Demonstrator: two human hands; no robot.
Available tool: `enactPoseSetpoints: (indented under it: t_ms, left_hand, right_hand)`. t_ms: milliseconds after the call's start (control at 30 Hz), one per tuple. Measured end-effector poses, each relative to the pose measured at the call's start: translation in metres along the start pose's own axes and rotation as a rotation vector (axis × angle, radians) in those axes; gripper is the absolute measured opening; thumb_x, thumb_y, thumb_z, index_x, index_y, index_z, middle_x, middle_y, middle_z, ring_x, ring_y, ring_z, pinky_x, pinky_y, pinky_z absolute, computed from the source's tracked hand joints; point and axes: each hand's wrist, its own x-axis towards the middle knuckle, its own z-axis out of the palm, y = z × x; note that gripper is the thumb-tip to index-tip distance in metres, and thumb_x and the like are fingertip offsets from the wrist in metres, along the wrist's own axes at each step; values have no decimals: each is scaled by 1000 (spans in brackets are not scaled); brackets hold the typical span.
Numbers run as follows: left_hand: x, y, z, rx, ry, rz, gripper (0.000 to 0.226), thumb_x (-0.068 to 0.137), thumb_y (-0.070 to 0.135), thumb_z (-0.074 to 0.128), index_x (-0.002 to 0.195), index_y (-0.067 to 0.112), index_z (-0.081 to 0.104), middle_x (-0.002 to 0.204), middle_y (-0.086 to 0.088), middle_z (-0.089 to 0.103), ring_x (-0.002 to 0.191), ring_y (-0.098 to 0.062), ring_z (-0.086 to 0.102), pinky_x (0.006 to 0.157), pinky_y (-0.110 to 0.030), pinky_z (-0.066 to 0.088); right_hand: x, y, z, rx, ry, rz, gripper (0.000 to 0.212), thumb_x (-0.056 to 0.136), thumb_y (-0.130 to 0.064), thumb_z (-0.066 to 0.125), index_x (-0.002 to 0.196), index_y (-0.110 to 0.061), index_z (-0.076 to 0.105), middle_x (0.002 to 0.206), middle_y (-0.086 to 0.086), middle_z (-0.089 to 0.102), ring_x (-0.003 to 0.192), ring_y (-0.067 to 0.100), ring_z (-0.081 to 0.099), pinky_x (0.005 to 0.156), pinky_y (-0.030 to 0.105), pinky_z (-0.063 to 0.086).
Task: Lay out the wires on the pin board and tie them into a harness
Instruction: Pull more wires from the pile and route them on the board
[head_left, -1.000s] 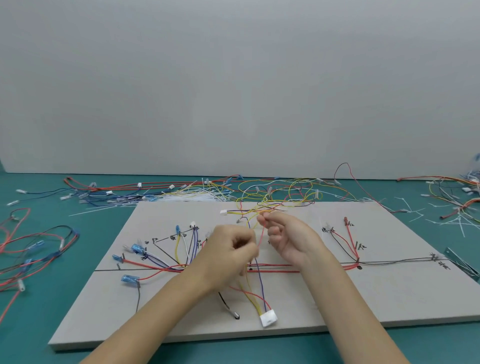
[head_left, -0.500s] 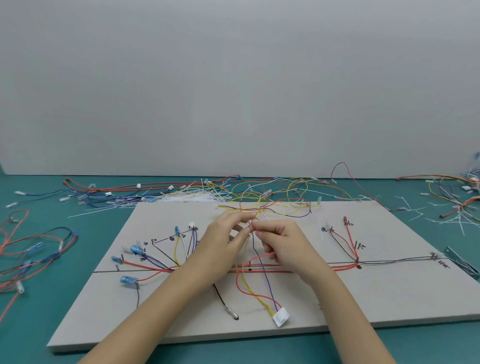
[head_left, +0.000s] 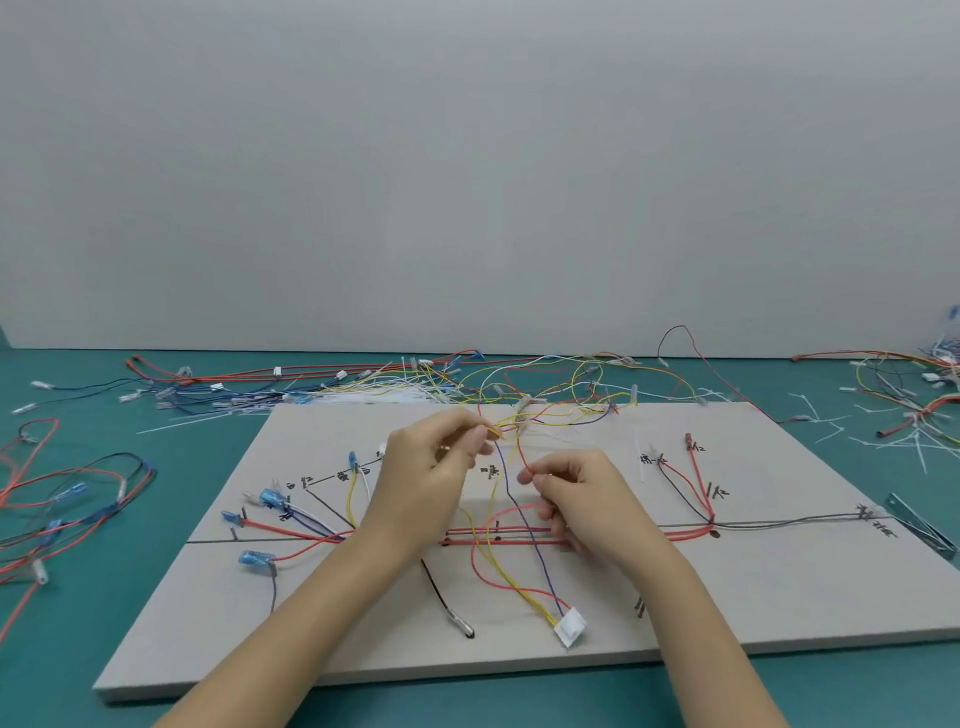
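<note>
A grey pin board (head_left: 779, 597) lies flat on the green table, marked with black lines and labels. Red, black and blue wires run along its horizontal line. A white connector (head_left: 570, 627) lies near the front edge, with yellow, red and blue wires (head_left: 511, 571) rising from it to my hands. My left hand (head_left: 431, 467) pinches the yellow wires above the board's middle. Lower and to the right, my right hand (head_left: 576, 499) pinches a red wire. Blue terminals (head_left: 272, 499) fan out at the board's left.
Loose wires (head_left: 322, 384) and white cable ties lie in a tangle behind the board. More wire bundles (head_left: 67, 499) sit on the table at the left, and others (head_left: 914, 395) at the far right. A metal tool (head_left: 922, 525) lies by the board's right edge.
My hands have come apart: the left stays raised with the yellow wires, while the right has dropped lower and to the right with a red wire. The white connector shifted slightly right.
</note>
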Motion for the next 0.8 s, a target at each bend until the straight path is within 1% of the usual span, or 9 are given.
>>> enactPoseSetpoints:
  t_ms: [133,233,333,467,533,600,667,733,800]
  left_hand:
    - [7,18,-10,-522,182,-150,26,101,4,39,81,7,56,87,-9,75,78,-22,73,62,-25,57]
    - [14,20,-21,-784,360,-258,27,103,8,34,82,9,51,82,-10,75,76,-23,73,60,-26,58]
    - [22,13,-32,-825,478,-314,26,103,10,33,83,11,49,78,-8,75,74,-24,74,59,-25,58]
    - [23,2,-31,-695,423,-434,16,101,10,37,96,5,51,78,-10,75,73,-24,74,60,-25,59]
    - [20,0,-25,-581,380,-412,13,100,10,40,95,9,52,81,-9,74,74,-23,73,62,-27,58]
    - [15,-2,-19,-306,358,-248,11,96,9,50,100,19,54,94,-2,71,85,-20,69,69,-31,55]
    - [9,-5,-17,212,345,93,28,89,8,56,112,24,56,114,3,61,106,-17,58,84,-35,47]
    - [7,-6,-15,729,358,462,42,79,8,55,118,23,62,126,1,57,118,-21,48,96,-40,35]
    - [8,-3,-11,842,254,645,46,70,2,54,108,22,69,120,2,63,115,-22,50,94,-41,33]
  right_hand:
    - [2,2,1,22,74,46,28,91,0,41,95,-9,67,57,5,52,36,12,42,32,17,27]
    - [2,1,0,15,112,58,28,88,0,42,94,-10,68,56,5,54,36,13,45,32,17,28]
    - [1,-1,-2,67,156,62,28,87,0,42,91,-9,68,58,5,55,37,14,46,33,18,30]
    - [-3,-9,0,175,105,-10,24,89,3,49,91,-6,71,77,11,62,46,14,54,36,21,38]
    - [-6,-12,1,169,26,-79,21,90,1,55,91,-10,73,83,7,65,54,11,57,40,22,44]
    - [-9,-13,1,153,-53,-137,21,91,-1,58,91,-14,74,80,4,66,62,10,58,45,21,46]
    - [-11,-12,2,117,-73,-176,23,91,-1,60,89,-17,76,83,6,69,69,14,56,49,22,46]
    - [-11,-11,4,69,-74,-209,25,90,-2,61,86,-22,76,92,14,72,72,18,53,54,26,44]
    - [-11,-11,5,28,-92,-245,27,89,-2,62,83,-24,76,91,15,70,71,20,50,58,28,43]
